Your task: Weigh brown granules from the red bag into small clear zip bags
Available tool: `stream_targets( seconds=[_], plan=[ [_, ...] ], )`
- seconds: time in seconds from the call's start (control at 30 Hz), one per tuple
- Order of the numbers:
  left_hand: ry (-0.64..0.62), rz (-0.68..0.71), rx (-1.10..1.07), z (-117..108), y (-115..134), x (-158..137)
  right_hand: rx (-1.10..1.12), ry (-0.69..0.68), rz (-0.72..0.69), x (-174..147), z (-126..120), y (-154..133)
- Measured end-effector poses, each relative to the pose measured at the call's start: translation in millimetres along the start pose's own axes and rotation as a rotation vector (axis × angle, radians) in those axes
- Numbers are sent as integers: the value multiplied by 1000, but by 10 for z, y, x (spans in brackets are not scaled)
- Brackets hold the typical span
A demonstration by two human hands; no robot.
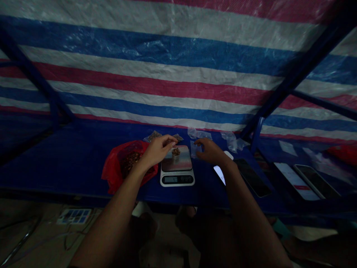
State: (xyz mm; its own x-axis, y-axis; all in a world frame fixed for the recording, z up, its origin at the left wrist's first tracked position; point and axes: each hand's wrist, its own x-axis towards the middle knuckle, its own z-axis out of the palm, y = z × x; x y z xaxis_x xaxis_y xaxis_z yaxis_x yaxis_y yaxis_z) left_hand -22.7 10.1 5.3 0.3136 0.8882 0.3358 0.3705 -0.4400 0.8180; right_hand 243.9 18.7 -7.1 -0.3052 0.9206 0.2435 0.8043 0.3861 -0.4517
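A kitchen scale (177,179) with a lit display stands in front of me. On its metal plate is a small cup (175,158) heaped with brown bits that look like nuts or seeds. My left hand (159,149) hovers over the plate's left side, fingertips pinched together just above the cup; whatever they hold is too small to make out. Right of the scale, my right hand (208,149) has its thumb and forefinger apart beside a clear plastic bag (193,148). Under my left forearm sits a red plastic bag (113,169) of similar brown bits (129,163).
Filled clear packets (154,135) lie behind the scale. More clear bags (231,141) are at the back right. Several phones, including a dark one (252,178), lie on the blue table (69,160). Blue bars (267,106) and a striped tarp (156,82) stand behind.
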Motion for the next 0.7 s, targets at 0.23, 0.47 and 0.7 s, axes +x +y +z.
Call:
stream_targets(
  seconds=[0.23,0.47,0.7],
  plan=[
    [102,-11,62,-61,142,-47,-110,-92,80,-38,78,104],
    [229,260,305,-87,354,-160,77,337,47,61,-292,-337],
    [204,447,546,-91,508,-210,590,272,-70,12,-321,-1134]
  ],
)
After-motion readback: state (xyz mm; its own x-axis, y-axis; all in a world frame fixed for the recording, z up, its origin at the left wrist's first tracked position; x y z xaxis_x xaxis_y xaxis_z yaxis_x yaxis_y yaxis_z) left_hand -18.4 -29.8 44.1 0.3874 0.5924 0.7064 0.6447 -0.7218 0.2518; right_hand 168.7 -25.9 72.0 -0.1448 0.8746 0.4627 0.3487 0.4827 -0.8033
